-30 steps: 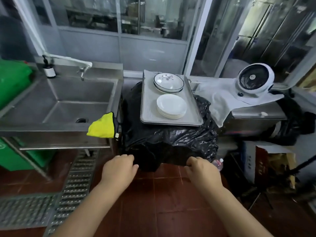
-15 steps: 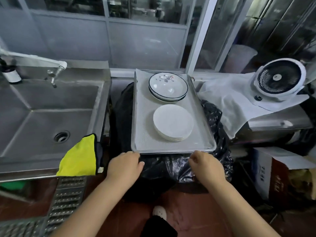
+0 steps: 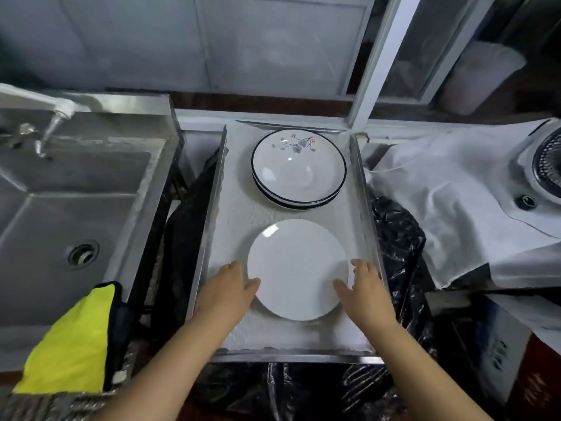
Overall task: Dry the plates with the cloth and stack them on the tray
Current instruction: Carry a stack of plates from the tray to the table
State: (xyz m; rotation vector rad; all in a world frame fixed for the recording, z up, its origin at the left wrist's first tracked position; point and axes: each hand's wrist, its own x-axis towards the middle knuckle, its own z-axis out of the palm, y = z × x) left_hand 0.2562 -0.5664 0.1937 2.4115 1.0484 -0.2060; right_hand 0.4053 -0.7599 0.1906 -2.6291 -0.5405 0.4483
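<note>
A stack of plain white plates (image 3: 296, 268) sits on the near half of a metal tray (image 3: 212, 226) lined with white mesh. Behind it stands a stack of dark-rimmed bowls with a flower print (image 3: 299, 168). My left hand (image 3: 227, 291) lies on the tray liner with its thumb touching the left rim of the white plates. On the opposite rim, my right hand (image 3: 362, 287) rests with its fingers relaxed. A yellow cloth (image 3: 71, 341) hangs over the sink's front edge at the lower left, away from both hands.
A steel sink (image 3: 60, 208) with a tap (image 3: 57, 117) is at the left. The tray rests on something wrapped in black plastic (image 3: 400, 238). A white sheet (image 3: 455, 192) and a small fan (image 3: 546, 165) lie at the right, a cardboard box (image 3: 501, 350) below them.
The view has come closer and lower over the tray. Both hands have moved from the tray's front edge onto the liner, either side of the white plates.
</note>
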